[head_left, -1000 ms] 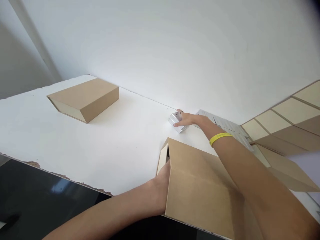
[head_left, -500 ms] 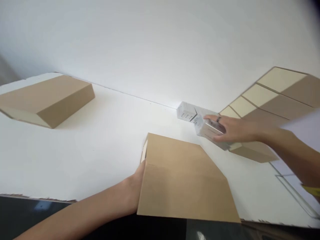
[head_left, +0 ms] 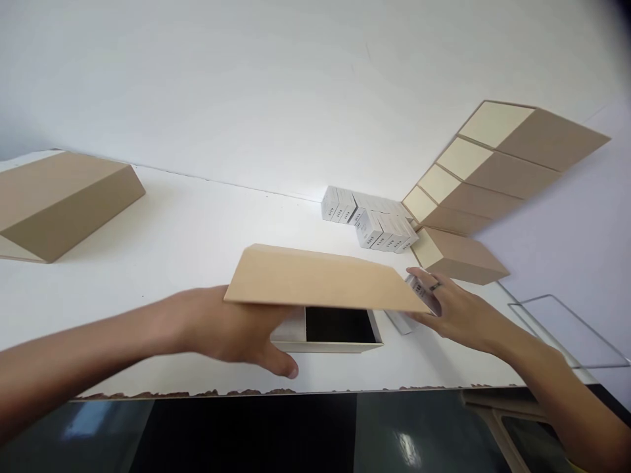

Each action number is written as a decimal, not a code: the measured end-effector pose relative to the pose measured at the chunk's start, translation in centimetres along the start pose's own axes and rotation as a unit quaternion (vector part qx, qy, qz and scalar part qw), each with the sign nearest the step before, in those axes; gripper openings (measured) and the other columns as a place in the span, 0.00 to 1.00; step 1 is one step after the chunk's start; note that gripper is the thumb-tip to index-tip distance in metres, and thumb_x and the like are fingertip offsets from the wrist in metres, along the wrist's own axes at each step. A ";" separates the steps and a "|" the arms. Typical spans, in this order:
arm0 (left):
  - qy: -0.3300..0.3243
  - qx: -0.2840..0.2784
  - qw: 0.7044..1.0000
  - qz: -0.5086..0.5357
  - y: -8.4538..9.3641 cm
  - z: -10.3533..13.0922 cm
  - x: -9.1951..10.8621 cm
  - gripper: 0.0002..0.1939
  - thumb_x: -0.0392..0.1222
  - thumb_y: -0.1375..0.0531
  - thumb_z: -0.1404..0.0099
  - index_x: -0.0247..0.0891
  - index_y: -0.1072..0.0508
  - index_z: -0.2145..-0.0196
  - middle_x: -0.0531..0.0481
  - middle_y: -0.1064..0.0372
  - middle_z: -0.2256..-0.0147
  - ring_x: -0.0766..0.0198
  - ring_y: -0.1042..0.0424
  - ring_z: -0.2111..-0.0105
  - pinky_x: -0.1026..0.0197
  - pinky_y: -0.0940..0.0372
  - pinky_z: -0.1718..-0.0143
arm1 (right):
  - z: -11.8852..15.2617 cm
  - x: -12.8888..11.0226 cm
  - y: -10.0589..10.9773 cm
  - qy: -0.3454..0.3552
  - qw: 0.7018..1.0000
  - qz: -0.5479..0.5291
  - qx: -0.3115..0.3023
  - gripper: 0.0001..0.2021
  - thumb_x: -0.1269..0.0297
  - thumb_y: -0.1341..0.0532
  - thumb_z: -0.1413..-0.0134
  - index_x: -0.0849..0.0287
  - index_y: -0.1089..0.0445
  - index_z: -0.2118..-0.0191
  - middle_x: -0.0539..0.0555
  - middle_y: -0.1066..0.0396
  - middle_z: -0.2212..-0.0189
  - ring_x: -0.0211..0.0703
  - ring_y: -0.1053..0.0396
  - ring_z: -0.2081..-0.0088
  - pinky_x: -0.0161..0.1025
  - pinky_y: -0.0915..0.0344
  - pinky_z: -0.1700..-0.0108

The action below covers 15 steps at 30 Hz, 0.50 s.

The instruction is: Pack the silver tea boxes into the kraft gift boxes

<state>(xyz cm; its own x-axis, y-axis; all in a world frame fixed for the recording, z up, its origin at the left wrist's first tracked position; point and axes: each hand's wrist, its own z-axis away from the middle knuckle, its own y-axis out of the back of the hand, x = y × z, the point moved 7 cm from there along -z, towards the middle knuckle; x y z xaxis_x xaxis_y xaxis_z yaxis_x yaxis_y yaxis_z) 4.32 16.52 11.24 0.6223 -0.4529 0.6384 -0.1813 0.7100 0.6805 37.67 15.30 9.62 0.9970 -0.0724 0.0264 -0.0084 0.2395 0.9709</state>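
Observation:
In front of me stands a brown cardboard box (head_left: 345, 347) with its front facing me and a dark interior. Its brown lid (head_left: 325, 279) is tilted up above the opening. My left hand (head_left: 241, 325) reaches under the lid's left side, thumb stretched out and apart; its other fingers are partly hidden beneath the lid. At the lid's right edge, my right hand (head_left: 444, 299) grips small white boxes (head_left: 419, 289) with printed marks; the lid covers part of them, so their number is unclear. A ring is on one right finger.
Several white printed boxes (head_left: 384, 226) stand in rows against the wall. Brown boxes (head_left: 497, 157) are stacked at the right, with one more brown box (head_left: 458, 256) in front. Another large brown box (head_left: 73, 197) lies left. The white table's chipped front edge (head_left: 236, 393) is close.
My right hand has come away from the white box rows toward me, carrying white boxes to the brown box. The brown lid has tipped, showing the opening, with my left hand now under it.

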 end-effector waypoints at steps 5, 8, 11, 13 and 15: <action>0.074 -0.047 0.992 -0.088 1.8 -1.4 -1.7 0.48 0.67 0.35 0.51 0.48 0.42 0.37 0.43 0.33 0.44 0.45 0.31 0.50 0.53 0.35 0.54 | 3.2 0.2 2.6 -0.026 0.995 -0.096 -0.024 0.38 0.36 0.40 0.49 0.47 0.52 0.38 0.59 0.32 0.53 0.54 0.28 0.64 0.50 0.30 0.62; 0.071 -0.108 0.989 -0.067 0.9 -2.1 -2.3 0.58 0.62 0.30 0.58 0.49 0.51 0.34 0.43 0.35 0.42 0.46 0.31 0.49 0.56 0.35 0.56 | 4.5 -2.7 3.5 0.032 0.957 -0.287 -0.033 0.34 0.42 0.34 0.51 0.44 0.50 0.44 0.58 0.32 0.50 0.57 0.29 0.54 0.52 0.29 0.55; 0.060 -0.106 0.989 -0.080 -0.1 -2.8 -2.3 0.61 0.57 0.30 0.58 0.51 0.55 0.32 0.43 0.34 0.43 0.46 0.30 0.51 0.56 0.34 0.60 | 4.0 -6.9 4.3 0.047 0.883 -0.467 -0.008 0.26 0.41 0.38 0.46 0.45 0.47 0.49 0.58 0.33 0.48 0.54 0.27 0.57 0.52 0.28 0.54; 0.034 -0.081 0.988 -0.125 -0.6 -3.3 -1.9 0.53 0.58 0.31 0.55 0.51 0.47 0.35 0.44 0.33 0.45 0.46 0.30 0.53 0.55 0.35 0.60 | 2.6 -9.6 4.1 0.013 0.861 -0.509 0.003 0.26 0.36 0.45 0.44 0.47 0.46 0.49 0.58 0.31 0.53 0.53 0.26 0.61 0.50 0.27 0.59; 0.013 -0.074 0.985 -0.157 -1.0 -3.6 -1.5 0.44 0.59 0.33 0.53 0.50 0.39 0.39 0.45 0.32 0.48 0.47 0.29 0.56 0.55 0.35 0.62 | 0.8 -12.6 3.7 0.015 0.904 -0.428 -0.003 0.28 0.32 0.55 0.42 0.49 0.44 0.49 0.58 0.29 0.56 0.51 0.26 0.60 0.45 0.27 0.62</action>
<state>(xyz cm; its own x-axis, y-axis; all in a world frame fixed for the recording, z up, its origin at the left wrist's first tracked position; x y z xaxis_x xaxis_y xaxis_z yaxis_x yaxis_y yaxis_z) 6.32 18.48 8.30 0.6493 -0.6506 0.3939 0.1350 0.6083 0.7821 25.05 16.28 13.11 0.6404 -0.2076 -0.7395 0.7666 0.1126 0.6322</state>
